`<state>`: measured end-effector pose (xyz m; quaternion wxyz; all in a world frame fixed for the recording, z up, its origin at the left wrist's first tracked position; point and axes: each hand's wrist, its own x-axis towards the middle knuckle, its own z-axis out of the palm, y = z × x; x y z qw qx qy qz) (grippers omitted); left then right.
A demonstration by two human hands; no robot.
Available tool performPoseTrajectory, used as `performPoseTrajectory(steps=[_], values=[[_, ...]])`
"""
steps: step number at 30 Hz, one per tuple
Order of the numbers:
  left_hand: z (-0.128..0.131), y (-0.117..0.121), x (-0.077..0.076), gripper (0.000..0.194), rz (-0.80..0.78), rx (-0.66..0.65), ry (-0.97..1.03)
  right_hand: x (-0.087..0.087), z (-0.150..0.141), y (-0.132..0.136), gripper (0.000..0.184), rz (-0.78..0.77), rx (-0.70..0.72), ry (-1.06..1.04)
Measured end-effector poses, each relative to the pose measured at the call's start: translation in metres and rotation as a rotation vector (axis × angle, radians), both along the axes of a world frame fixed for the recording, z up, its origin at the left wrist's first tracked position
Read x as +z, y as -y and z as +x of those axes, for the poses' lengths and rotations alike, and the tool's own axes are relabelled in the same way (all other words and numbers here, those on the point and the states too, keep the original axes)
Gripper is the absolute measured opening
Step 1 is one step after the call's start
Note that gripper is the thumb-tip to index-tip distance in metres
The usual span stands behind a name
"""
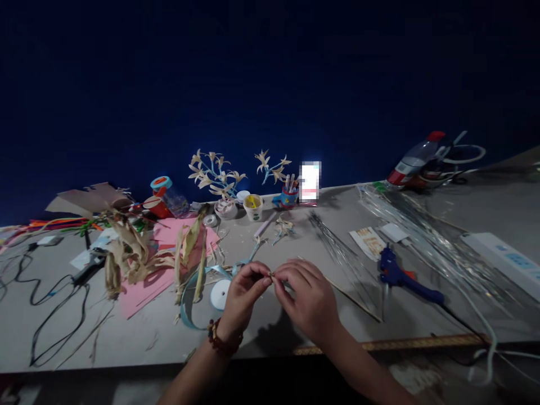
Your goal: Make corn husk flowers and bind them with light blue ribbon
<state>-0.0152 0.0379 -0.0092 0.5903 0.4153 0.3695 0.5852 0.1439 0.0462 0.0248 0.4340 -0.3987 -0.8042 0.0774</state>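
Above the table's front middle, my left hand (247, 289) and my right hand (307, 298) meet fingertip to fingertip. Both are closed in a pinch on a tiny brownish thing, mostly hidden by the fingers and too small to name. A beaded bracelet (223, 337) circles my left wrist. Beside that wrist lies a white spool (219, 295) with light blue ribbon (188, 315) curling off it. Just beyond my hands are a small husk flower (284, 226) and a blue-wrapped stem (256, 245). A thin stick (354, 298) lies to the right of my right hand.
Dried corn husks (130, 253) cover pink sheets (152, 295) on the left, near black cables (37, 332). Husk flower sprays (211, 171), cups and a lit phone (310, 183) line the back. Wires (341, 242), a blue glue gun (405, 281) and a bottle (415, 160) occupy the right.
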Motion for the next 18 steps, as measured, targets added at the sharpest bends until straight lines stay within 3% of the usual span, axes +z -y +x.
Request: performPoseTrajectory(steps=[5, 18], values=[[-0.0005, 0.0018, -0.0019, 0.011, 0.022, 0.044, -0.041, 0.0039, 0.0003, 0.0017, 0.015, 0.025, -0.001, 0.058], [-0.0001, 0.0046, 0.0023, 0.007, 0.045, 0.014, -0.034, 0.0054, 0.0016, 0.0029, 0.016, 0.001, 0.057, -0.023]])
